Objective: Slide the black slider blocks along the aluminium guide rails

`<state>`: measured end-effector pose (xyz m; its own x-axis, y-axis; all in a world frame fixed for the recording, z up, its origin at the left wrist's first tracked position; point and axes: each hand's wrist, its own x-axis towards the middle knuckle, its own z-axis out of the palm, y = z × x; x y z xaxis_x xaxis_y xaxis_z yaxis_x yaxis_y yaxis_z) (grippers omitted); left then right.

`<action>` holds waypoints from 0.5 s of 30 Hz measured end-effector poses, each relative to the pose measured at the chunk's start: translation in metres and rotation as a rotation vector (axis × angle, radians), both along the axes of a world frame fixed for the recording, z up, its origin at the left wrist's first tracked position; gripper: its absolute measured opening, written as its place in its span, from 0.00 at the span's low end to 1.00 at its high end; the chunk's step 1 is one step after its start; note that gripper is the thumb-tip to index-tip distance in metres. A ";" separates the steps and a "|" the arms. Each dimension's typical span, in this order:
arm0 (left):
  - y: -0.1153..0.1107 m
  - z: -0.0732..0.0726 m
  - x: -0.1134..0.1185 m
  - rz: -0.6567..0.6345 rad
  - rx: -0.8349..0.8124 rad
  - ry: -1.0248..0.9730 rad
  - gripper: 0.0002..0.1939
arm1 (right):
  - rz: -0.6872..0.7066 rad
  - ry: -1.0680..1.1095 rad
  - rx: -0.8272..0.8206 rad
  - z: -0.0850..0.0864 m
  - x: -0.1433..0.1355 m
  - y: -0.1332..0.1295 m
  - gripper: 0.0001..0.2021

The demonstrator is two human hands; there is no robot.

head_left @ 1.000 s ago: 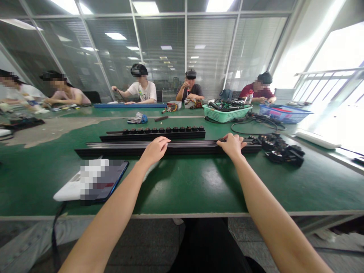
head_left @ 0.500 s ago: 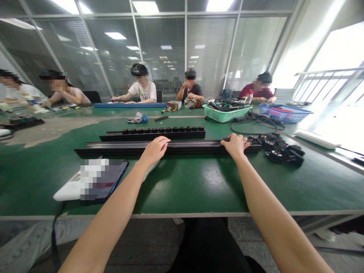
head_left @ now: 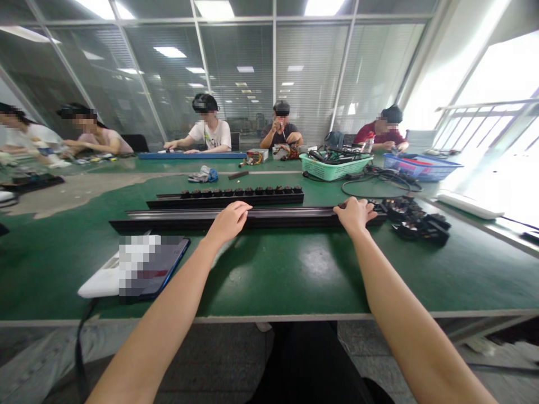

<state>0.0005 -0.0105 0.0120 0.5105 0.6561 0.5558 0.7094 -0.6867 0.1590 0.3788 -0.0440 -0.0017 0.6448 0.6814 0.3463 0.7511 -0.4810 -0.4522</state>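
Note:
A long black rail with a shiny grey channel lies across the table in front of me. My left hand lies over its middle, fingers together and bent around its far edge. Near the right end, my right hand reaches over the rail with thumb and fingers around a small black part, mostly hidden beneath the hand. Just behind lies a shorter black rail carrying a row of round black pieces. Beside the right end is a heap of black parts, some with metal bits.
A white device and a phone lie at front left. Farther back are a grey-blue glove, a green basket of cables, a blue basket and a loose black cable. Several people sit across the table.
My right hand has slid slightly right along the rail, with the dark part under its thumb moving too. My left hand stays in place.

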 end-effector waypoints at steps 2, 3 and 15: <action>0.000 0.000 0.000 0.002 0.001 0.000 0.19 | -0.009 -0.002 0.006 -0.001 0.003 0.000 0.16; 0.000 0.000 0.000 0.003 0.002 0.000 0.19 | -0.011 -0.002 0.007 -0.001 0.003 0.000 0.16; -0.002 0.001 0.000 0.010 0.004 0.004 0.19 | -0.015 0.025 -0.029 -0.001 0.005 0.002 0.19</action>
<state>0.0006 -0.0120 0.0128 0.5059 0.6591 0.5564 0.7171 -0.6799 0.1534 0.3839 -0.0419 -0.0027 0.6632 0.6814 0.3096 0.7323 -0.5052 -0.4566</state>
